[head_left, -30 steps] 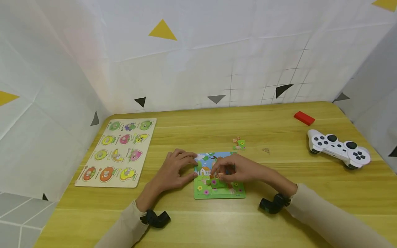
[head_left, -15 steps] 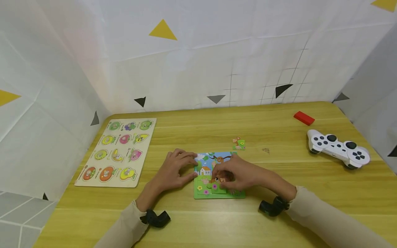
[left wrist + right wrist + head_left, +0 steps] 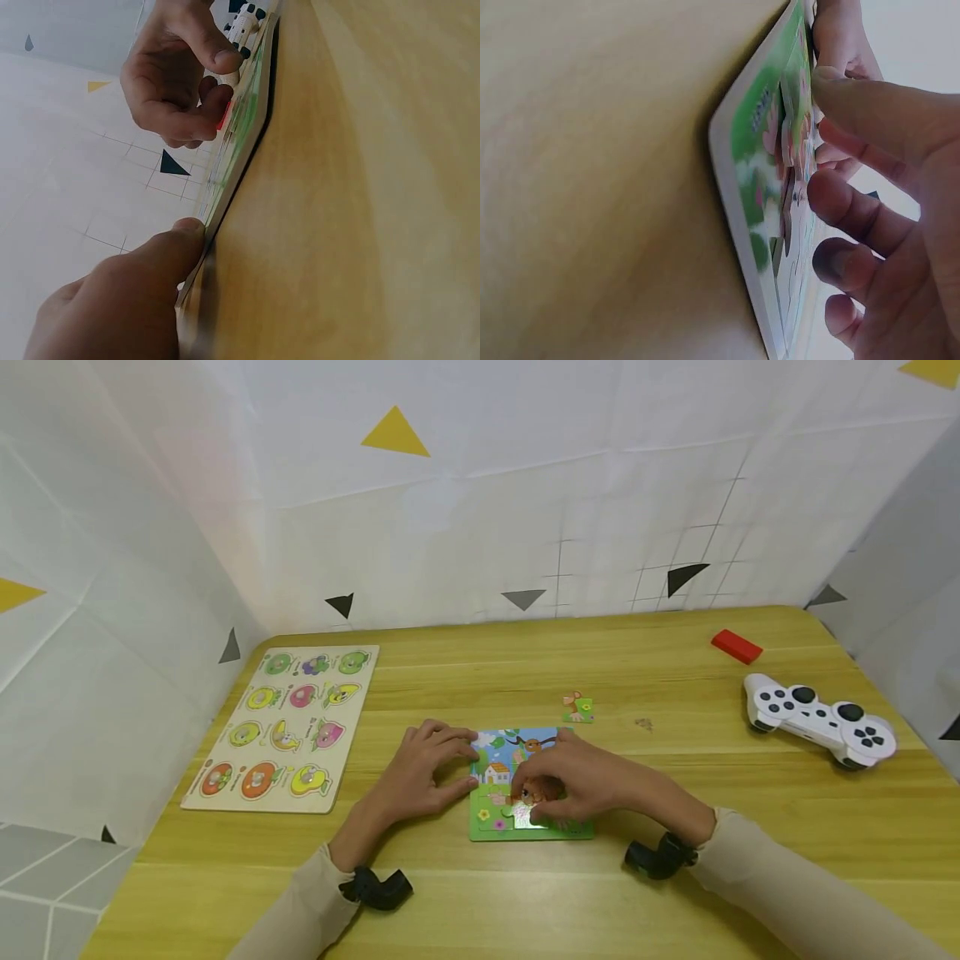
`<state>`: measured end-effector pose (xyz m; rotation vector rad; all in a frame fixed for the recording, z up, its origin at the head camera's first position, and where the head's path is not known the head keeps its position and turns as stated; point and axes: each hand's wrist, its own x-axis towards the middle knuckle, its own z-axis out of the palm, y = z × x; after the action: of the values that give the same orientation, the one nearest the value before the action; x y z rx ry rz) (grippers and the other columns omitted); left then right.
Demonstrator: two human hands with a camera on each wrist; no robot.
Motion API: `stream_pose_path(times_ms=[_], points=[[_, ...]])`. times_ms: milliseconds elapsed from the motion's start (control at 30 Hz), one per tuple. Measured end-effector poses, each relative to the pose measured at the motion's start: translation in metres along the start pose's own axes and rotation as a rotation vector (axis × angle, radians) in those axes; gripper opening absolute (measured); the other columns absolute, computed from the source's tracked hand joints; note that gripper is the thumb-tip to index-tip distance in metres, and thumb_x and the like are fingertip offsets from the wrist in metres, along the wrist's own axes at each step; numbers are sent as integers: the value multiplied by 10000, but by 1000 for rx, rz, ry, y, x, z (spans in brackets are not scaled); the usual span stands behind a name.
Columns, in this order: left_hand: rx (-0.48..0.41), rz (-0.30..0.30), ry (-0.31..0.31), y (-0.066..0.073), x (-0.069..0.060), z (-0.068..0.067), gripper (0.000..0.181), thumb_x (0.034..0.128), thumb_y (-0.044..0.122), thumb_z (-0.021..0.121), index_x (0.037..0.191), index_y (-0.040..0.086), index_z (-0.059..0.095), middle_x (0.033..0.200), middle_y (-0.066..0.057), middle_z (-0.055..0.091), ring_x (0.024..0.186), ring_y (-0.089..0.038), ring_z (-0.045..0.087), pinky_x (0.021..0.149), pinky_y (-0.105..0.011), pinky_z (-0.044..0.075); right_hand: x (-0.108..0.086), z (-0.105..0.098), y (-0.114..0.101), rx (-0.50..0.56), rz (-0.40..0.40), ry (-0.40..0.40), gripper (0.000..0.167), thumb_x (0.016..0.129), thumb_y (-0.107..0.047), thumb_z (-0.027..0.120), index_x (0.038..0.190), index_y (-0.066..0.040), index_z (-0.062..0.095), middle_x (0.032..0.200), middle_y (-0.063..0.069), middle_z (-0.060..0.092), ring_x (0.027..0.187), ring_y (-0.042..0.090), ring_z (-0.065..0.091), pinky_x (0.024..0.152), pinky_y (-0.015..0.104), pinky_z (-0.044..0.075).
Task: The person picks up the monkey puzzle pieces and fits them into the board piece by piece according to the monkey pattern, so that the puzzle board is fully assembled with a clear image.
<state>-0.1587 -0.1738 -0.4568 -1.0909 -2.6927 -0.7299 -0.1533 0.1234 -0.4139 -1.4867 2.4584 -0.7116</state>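
Note:
A jigsaw puzzle board (image 3: 487,837) with a green frame and a picture of a house and animals lies at the middle of the table. My left hand (image 3: 427,772) rests at its left edge, fingers bent and spread, with the fingertips and thumb touching the rim. Over the lower middle of the picture, my right hand (image 3: 573,781) pinches a puzzle piece (image 3: 525,817) between thumb and fingers; light glares off the piece. In the right wrist view some pieces stand slightly raised in the frame. Part of the picture is hidden under the right hand.
A loose puzzle piece (image 3: 577,707) lies just behind the board. Off to the left is a wooden fruit board (image 3: 345,752). On the right are a white game controller (image 3: 817,718) and a red block (image 3: 737,646). A pale patterned sheet (image 3: 465,527) hangs behind the table.
My right hand has moved slightly toward me and lowered the piece into the lower middle of the board, where it now lies nearly flat. The left hand has stayed in place.

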Motion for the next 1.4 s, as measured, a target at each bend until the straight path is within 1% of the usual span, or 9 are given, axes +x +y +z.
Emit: stream_pose_path(times_ms=[267,667,733,800,900,967,1100,1300,1400], points=[[3,3,2,0,0,0,259,924,461,713,1123,295,705,1397,71,624,1233,-163,510,974,-449,357,2,1,-3,65,-14,-24,301,820,-300,865,1099,-249,762,745,-159,612,662,-1,487,809,416,238],[-1,14,14,0,1,-1,257,918,455,720,1114,290,708,1391,61,631,1215,-169,515,980,-464,365,4,0,-8,68,18,-49,305,812,-282,871,1094,-234,767,748,-114,619,667,7,477,794,376,227],[3,16,14,0,1,0,260,918,461,719,1115,291,707,1391,62,631,1214,-166,515,976,-460,366,3,0,-7,85,13,-46,305,817,-278,867,1102,-231,769,753,-129,623,671,7,490,815,391,235],[7,19,16,0,0,0,263,918,464,718,1115,290,707,1390,62,633,1215,-164,518,970,-456,369,3,0,-3,133,-25,-24,282,840,-255,850,1108,-216,772,759,-126,636,657,9,495,817,366,322],[10,21,15,-1,0,1,266,920,471,714,1117,293,706,1393,64,631,1223,-161,516,963,-449,368,-1,0,6,245,-76,26,215,893,-204,798,1105,-182,773,780,-99,663,652,5,503,699,245,428],[10,23,14,0,0,1,268,921,472,713,1119,292,707,1396,62,630,1228,-164,516,962,-448,367,-5,-1,14,314,-85,65,171,927,-174,757,1097,-165,773,798,-63,681,640,11,493,563,196,429],[5,25,16,0,0,0,271,919,466,715,1124,289,706,1399,59,629,1230,-167,515,962,-448,363,-15,-9,31,358,42,158,139,954,-162,719,1082,-160,774,862,-45,693,642,44,488,573,224,435],[-1,28,22,0,0,1,268,916,458,719,1122,286,710,1401,56,629,1226,-171,516,970,-456,360,-28,-21,58,252,249,368,162,942,-90,723,1096,-115,769,953,-10,692,719,133,532,653,268,472],[-2,29,22,0,-1,1,264,917,455,718,1121,287,711,1399,59,629,1224,-172,517,970,-460,362,-33,-27,69,207,335,413,191,948,-104,720,1133,-115,764,1010,35,667,786,171,529,692,289,468]])
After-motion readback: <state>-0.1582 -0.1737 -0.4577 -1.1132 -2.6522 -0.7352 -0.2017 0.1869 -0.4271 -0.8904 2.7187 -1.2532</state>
